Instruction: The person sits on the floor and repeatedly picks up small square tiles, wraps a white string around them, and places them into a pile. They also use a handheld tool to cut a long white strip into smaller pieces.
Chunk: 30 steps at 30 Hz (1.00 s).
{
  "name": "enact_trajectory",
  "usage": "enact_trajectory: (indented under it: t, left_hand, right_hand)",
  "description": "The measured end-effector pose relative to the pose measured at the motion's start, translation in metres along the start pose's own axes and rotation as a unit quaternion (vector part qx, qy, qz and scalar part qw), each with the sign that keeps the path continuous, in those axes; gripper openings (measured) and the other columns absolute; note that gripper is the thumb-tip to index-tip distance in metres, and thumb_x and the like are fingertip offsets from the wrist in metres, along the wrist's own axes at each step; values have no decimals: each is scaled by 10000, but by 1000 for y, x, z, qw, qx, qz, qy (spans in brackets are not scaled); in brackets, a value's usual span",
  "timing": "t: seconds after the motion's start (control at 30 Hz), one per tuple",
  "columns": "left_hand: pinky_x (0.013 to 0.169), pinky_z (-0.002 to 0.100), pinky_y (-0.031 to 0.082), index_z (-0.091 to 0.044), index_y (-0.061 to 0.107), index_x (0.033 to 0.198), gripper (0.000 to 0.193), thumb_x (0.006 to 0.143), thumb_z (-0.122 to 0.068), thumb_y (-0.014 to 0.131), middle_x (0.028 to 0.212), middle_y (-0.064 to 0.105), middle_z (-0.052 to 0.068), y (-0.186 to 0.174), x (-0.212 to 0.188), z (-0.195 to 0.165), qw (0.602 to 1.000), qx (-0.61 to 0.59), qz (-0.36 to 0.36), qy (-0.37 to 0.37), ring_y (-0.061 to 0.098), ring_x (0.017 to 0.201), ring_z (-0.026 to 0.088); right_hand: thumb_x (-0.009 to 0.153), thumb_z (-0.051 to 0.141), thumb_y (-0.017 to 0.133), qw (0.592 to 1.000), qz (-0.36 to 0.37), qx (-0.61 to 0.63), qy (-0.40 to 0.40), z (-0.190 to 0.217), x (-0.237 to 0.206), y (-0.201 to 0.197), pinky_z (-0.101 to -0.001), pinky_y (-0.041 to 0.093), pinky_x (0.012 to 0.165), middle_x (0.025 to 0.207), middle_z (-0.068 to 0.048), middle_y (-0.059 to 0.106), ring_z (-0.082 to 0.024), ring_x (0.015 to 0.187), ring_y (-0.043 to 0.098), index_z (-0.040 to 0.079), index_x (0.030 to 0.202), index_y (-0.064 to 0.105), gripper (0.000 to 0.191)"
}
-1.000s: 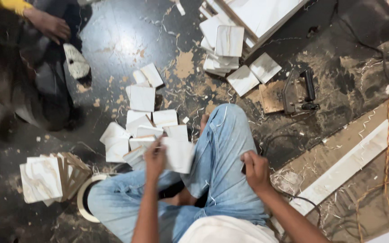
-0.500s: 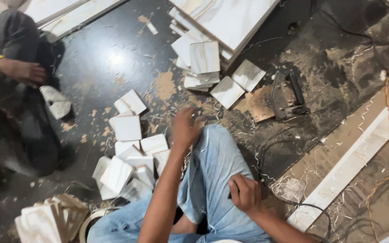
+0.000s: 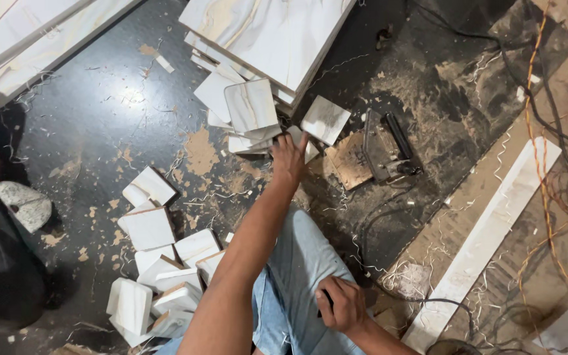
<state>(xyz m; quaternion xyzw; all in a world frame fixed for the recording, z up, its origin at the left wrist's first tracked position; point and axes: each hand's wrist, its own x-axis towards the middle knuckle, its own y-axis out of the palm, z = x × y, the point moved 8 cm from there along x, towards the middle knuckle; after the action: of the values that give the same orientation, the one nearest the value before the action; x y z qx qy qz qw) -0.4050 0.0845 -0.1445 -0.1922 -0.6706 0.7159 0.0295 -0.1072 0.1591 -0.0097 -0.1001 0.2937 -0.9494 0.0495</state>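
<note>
The left hand [image 3: 288, 160], fingers spread, reaches a small white laminated square [image 3: 325, 119] beside the big board stack [image 3: 267, 36]. The right hand [image 3: 342, 304] rests curled on the knee. Judged: picking; closing a grip comes next.

On the floor [image 3: 99, 118] there are two groups of small white square pieces. Near the lower left edge lie about ten pieces [image 3: 149, 227]. By the top edge, beside one stack of big panels [image 3: 271, 33], lie about six more [image 3: 251, 105]. One long white strip [image 3: 488, 230] lies at the right. There is one power tool [image 3: 386, 144]. Two hands of the person show: left hand [image 3: 288, 160] and right hand [image 3: 341, 304].
</note>
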Motion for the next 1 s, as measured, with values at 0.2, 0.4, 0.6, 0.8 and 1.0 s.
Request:
enact_trajectory:
  t: [0.2,0.4,0.6,0.8,1.0]
  left_hand:
    - [1048,556,416,-302,291,1567,1216,560,-514,938,1494,306,283,-25,-28,0,966,-214,143,2,436,1280,497]
    - [1171,502,401,-151,405,1627,1008,733,-419,784,1415,537,261,-127,-138,12,801,-588,-76,90,518,1351,441]
    - [1057,532,391,-140,365,1547,1129,586,-406,896,1382,458,285,-134,-310,25,880,-459,-106,-68,484,1240,475]
    - [992,574,362,-148,324,1576,1211,556,-401,925,1436,405,292,-108,-366,-28,930,-345,-74,-107,437,1244,480]
    - [966,556,366,-149,354,1564,1178,566,-431,913,1416,420,287,-106,-360,-43,937,-326,-92,-91,450,1202,463]
  right_hand:
    - [934,208,594,1000,6,0,17,3,3,5,-427,516,562,706,-117,660,-343,624,669,66,796,616,199]
    - [915,218,597,1000,-5,11,25,-11,-2,13,-443,507,548,671,-139,666,-366,613,665,66,793,636,199]
    - [1075,288,618,969,4,43,242,-79,-24,12,-397,464,621,659,-164,549,-274,666,512,-23,835,598,393]
    - [972,182,625,880,38,268,389,-103,-45,-28,-254,438,572,778,19,642,-72,644,530,48,1034,717,174]
    - [953,158,670,886,51,234,398,-70,-57,-52,-238,441,489,704,-3,641,-79,519,541,15,1016,736,169]
